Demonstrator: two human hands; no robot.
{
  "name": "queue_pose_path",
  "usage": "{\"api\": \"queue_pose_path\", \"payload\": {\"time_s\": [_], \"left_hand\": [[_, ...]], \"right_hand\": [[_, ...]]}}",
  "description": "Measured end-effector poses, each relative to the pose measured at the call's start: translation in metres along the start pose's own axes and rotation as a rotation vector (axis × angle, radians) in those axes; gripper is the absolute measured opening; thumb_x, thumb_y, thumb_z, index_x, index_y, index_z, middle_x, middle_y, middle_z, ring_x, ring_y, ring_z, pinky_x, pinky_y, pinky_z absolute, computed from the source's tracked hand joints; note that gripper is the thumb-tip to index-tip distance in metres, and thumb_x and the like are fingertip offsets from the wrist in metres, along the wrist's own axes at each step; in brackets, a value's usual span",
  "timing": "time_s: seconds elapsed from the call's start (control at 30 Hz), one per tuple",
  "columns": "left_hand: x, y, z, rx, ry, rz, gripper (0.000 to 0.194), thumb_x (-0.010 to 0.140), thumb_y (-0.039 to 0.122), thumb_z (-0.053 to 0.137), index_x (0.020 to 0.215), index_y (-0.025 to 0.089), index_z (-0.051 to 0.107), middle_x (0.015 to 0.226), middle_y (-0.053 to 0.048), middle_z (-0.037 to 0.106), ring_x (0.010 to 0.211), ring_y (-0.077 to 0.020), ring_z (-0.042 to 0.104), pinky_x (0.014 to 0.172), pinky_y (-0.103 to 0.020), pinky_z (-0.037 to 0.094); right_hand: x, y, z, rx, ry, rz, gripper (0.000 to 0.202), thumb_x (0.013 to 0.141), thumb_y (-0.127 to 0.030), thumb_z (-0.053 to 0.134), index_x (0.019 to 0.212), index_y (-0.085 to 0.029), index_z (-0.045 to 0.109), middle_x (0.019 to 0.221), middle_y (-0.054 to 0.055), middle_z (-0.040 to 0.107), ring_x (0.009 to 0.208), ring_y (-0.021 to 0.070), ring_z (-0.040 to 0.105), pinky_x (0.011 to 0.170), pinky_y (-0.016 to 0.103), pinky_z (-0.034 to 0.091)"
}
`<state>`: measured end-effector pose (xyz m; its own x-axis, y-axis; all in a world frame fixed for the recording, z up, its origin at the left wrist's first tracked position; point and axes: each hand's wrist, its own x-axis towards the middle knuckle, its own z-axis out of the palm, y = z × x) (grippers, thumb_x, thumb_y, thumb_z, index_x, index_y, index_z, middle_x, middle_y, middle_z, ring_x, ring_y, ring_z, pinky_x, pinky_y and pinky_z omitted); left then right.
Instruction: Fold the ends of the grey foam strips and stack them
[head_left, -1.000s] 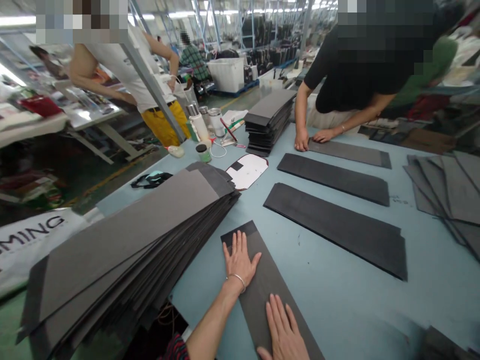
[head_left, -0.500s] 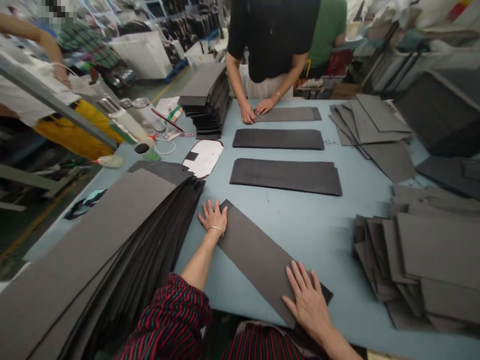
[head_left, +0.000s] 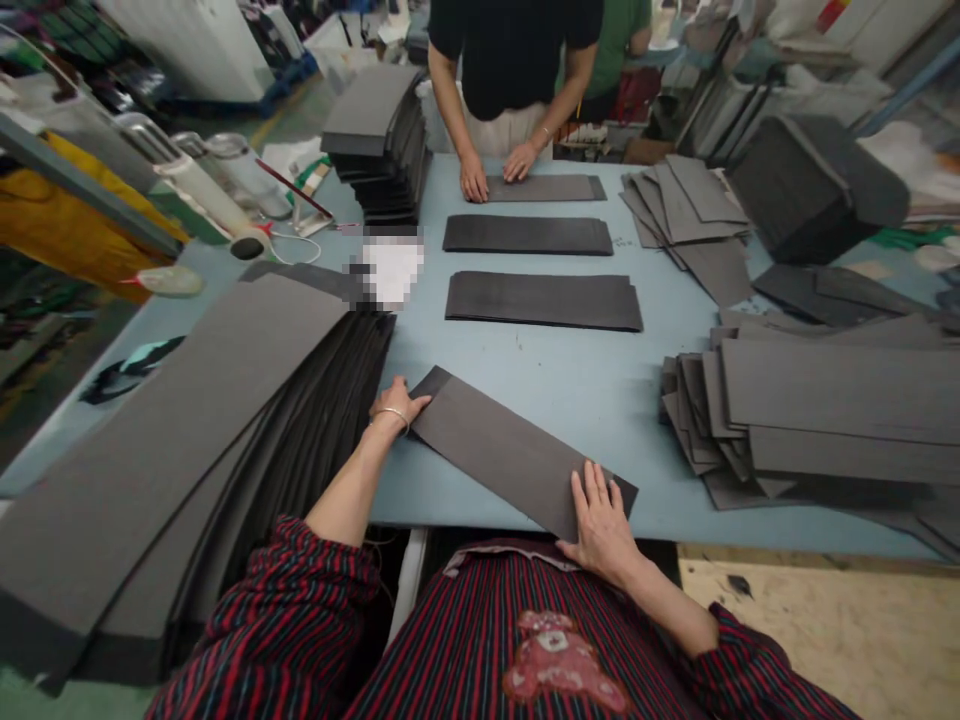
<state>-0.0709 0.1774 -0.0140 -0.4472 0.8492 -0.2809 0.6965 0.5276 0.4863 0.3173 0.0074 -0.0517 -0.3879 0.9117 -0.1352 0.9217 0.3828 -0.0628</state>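
A long grey panel [head_left: 502, 445] with darker ends lies slantwise on the table before me, near the front edge. At its left end, my left hand [head_left: 395, 405] is closed on the edge, thumb on top and the other fingers mostly hidden. My right hand [head_left: 604, 520] rests open and flat on the right end, fingers stretched out. Just left of my left arm, a fanned stack of long grey panels [head_left: 202, 350] hangs over the table's front edge. Two folded dark panels, a nearer one [head_left: 544, 300] and a farther one [head_left: 527, 235], lie beyond.
Across the blue table [head_left: 517, 360], a co-worker [head_left: 517, 80] has both hands on another grey strip [head_left: 547, 188]. A tall stack [head_left: 371, 120] stands at the back left. Loose grey pieces [head_left: 832, 390] pile up at right, with a dark box-shaped piece [head_left: 806, 210] behind.
My left hand has gone from spread flat on the panel to closed around its left edge. The panel lies less steeply slanted. My view has tipped downward.
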Motion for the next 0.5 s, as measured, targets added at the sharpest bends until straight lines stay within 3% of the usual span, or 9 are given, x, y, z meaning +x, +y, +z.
{"api": "queue_pose_path", "payload": {"time_s": [0.1, 0.2, 0.3, 0.37, 0.4, 0.5], "left_hand": [[-0.022, 0.003, -0.020, -0.178, -0.092, -0.010, 0.062, 0.077, 0.031, 0.070, 0.134, 0.016, 0.050, 0.101, -0.014, 0.068, 0.084, -0.0238, 0.065, 0.072, -0.035, 0.051], [-0.064, 0.005, -0.052, -0.483, -0.219, 0.001, 0.053, 0.084, 0.033, 0.060, 0.134, 0.022, 0.051, 0.082, -0.006, 0.069, 0.054, -0.0110, 0.057, 0.049, -0.022, 0.041], [-0.119, 0.004, -0.095, -0.962, -0.357, 0.028, 0.042, 0.079, 0.038, 0.064, 0.115, 0.016, 0.065, 0.077, -0.005, 0.068, 0.054, -0.0096, 0.055, 0.047, -0.019, 0.038], [-0.156, -0.003, -0.127, -1.090, -0.282, 0.081, 0.040, 0.080, 0.043, 0.064, 0.109, 0.015, 0.068, 0.084, -0.006, 0.070, 0.065, -0.0127, 0.060, 0.057, -0.021, 0.046], [-0.175, -0.009, -0.143, -1.086, -0.185, 0.117, 0.041, 0.081, 0.045, 0.063, 0.109, 0.016, 0.068, 0.090, -0.007, 0.071, 0.072, -0.0141, 0.062, 0.063, -0.022, 0.047], [-0.231, -0.038, -0.185, -0.963, 0.269, 0.131, 0.044, 0.080, 0.046, 0.064, 0.116, 0.020, 0.067, 0.106, -0.007, 0.071, 0.090, -0.0189, 0.064, 0.069, -0.022, 0.050]], "right_hand": [[-0.013, 0.003, -0.008, -0.034, 0.064, -0.113, 0.066, 0.072, -0.019, 0.056, 0.137, -0.008, 0.047, 0.147, 0.021, 0.038, 0.137, 0.0342, 0.033, 0.107, 0.048, 0.033], [-0.011, 0.015, -0.028, -0.124, 0.282, -0.141, 0.054, 0.074, -0.004, 0.044, 0.126, -0.011, 0.057, 0.123, 0.016, 0.063, 0.112, 0.0270, 0.058, 0.096, 0.041, 0.044], [0.012, 0.035, -0.067, -0.159, 0.505, -0.206, 0.050, 0.072, 0.001, 0.039, 0.112, -0.018, 0.063, 0.101, 0.008, 0.071, 0.089, 0.0215, 0.065, 0.081, 0.035, 0.049], [0.042, 0.045, -0.105, -0.154, 0.605, -0.284, 0.053, 0.071, 0.002, 0.039, 0.114, -0.020, 0.061, 0.101, 0.006, 0.070, 0.086, 0.0217, 0.065, 0.082, 0.037, 0.048], [0.061, 0.046, -0.126, -0.138, 0.665, -0.342, 0.055, 0.071, 0.001, 0.039, 0.117, -0.021, 0.060, 0.104, 0.005, 0.070, 0.087, 0.0225, 0.064, 0.085, 0.039, 0.047], [0.122, 0.015, -0.198, -0.042, 0.831, -0.422, 0.065, 0.068, 0.000, 0.039, 0.127, -0.021, 0.055, 0.120, 0.008, 0.064, 0.103, 0.0270, 0.060, 0.093, 0.045, 0.042]]}}
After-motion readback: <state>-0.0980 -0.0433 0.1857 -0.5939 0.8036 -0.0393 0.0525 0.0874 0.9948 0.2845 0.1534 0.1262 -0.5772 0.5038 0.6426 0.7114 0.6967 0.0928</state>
